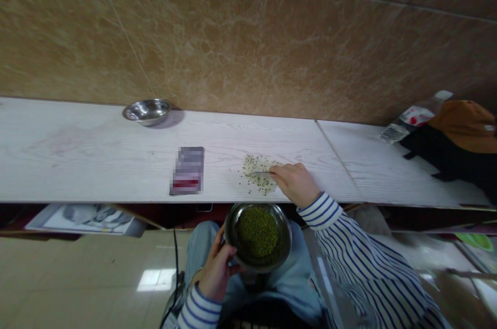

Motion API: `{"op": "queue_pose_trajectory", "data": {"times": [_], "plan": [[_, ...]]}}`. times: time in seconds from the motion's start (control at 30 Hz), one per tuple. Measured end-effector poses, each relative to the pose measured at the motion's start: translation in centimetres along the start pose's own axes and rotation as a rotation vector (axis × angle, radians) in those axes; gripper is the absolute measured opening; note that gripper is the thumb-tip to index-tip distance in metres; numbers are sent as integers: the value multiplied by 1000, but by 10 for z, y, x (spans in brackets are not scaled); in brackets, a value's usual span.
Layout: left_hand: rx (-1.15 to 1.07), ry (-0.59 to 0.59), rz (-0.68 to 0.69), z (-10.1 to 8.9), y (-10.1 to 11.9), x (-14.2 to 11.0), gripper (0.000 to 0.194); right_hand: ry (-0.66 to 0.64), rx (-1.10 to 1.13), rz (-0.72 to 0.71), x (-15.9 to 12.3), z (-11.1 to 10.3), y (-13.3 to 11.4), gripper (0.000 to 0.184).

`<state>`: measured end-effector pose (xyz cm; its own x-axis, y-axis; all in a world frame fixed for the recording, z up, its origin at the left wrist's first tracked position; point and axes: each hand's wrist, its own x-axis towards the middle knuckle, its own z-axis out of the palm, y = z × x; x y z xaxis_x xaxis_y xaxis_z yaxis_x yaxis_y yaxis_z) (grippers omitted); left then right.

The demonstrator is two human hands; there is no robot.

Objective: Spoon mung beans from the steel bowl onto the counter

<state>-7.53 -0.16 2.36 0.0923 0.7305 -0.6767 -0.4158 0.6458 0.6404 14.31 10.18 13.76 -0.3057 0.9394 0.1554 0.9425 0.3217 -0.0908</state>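
Note:
My left hand [216, 269] grips the rim of a steel bowl [285, 238] full of green mung beans [257, 232], held over my lap just below the table edge. My right hand [295, 183] is closed on a thin metal utensil [259, 173] whose tip lies in a small scatter of beans and grains [259, 174] on the white wooden table [97, 163]. Both sleeves are white with blue stripes.
An empty steel bowl [147, 111] stands at the back of the table by the tiled wall. A blurred flat card or phone [187, 170] lies left of the scatter. At the far right lie a plastic bottle [411, 118], an orange cap [464, 123] and dark cloth [446, 155].

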Motion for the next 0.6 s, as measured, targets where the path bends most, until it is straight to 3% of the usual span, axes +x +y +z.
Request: {"op": "queue_pose_trajectory", "data": {"times": [0.1, 0.3, 0.6], "plan": [[-7, 1, -7, 0, -2, 0, 76, 25, 58, -5, -15, 0, 8, 24], [14, -7, -3, 2, -2, 2, 76, -58, 102, -68, -38, 5, 9, 27], [2, 10, -19, 2, 0, 4, 75, -74, 77, -28, -28, 13, 15, 26]]}}
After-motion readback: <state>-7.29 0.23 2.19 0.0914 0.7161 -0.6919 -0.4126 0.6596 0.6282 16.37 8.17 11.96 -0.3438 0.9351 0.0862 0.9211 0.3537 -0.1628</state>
